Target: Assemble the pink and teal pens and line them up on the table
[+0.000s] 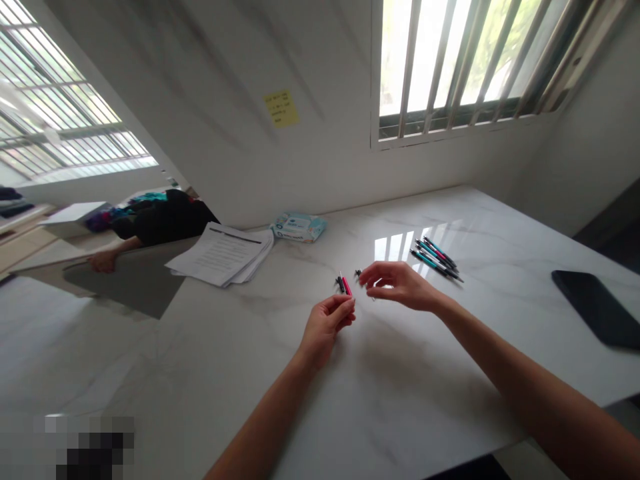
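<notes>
Our left hand [325, 328] is curled, with thumb and fingers pinching a slim pen with a pink barrel [346, 287], which tilts up above the marble worktop [200, 380]. A black pen piece [341, 285] sits right against it. Our right hand [400, 283] comes in from the right, fingers slightly spread and reaching left. Its fingertips are just beside a small dark pen part [358, 273], but we cannot tell whether they are pinching it. The two hands are close but apart.

Far and to the right of our hands, a group of teal, pink and black pens [435, 259] lies side by side on the worktop. Further right is a black smartphone [595, 310]. Far left of our hands lie a stack of printed papers [220, 257] and a packet of wet wipes [299, 227]. A yellow sticky note [281, 108] is on the wall, beside a barred window [450, 60]. Beyond the left corner are another person's hand [103, 262] and dark sleeve [170, 217].
</notes>
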Demonstrator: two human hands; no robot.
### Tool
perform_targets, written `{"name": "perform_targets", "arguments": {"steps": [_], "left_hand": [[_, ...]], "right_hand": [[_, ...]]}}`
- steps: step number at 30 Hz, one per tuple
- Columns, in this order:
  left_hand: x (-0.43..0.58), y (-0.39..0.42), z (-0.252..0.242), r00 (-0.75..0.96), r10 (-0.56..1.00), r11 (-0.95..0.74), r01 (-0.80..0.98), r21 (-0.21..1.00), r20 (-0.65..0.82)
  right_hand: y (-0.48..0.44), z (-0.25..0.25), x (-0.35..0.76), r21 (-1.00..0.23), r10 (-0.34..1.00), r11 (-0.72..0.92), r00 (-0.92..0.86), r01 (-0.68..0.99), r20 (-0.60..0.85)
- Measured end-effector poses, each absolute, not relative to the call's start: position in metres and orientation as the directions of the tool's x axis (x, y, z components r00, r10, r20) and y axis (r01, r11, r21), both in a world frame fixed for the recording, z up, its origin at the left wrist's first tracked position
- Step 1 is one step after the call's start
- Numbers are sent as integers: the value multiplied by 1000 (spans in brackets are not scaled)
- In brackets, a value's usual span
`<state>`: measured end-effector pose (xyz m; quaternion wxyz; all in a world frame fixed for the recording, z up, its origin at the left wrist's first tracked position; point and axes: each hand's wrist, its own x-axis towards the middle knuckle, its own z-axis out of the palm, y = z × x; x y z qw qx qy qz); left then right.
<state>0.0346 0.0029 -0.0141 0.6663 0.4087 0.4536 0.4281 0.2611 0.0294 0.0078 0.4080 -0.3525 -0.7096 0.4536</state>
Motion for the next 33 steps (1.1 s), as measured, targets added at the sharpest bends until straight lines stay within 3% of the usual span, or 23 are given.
{"name": "perform_targets", "arguments": {"steps": [3,14,22,33], "left_hand": [[35,3,-16,242,945,266,-171,949,-221],[35,3,-20,250,950,222,-128,967,-185],[28,12,-19,125,983,147,-68,987,-137],[32,8,-16,160,979,131,-27,991,-125]], "right_hand": [[17,8,240,-936,849,351,-434,36,302],[23,-6,236,-943,896,330,-333,51,295],[62,-32,284,-838,921,381,-84,392,379],[71,-52,294,-601,907,390,-181,697,379]]}}
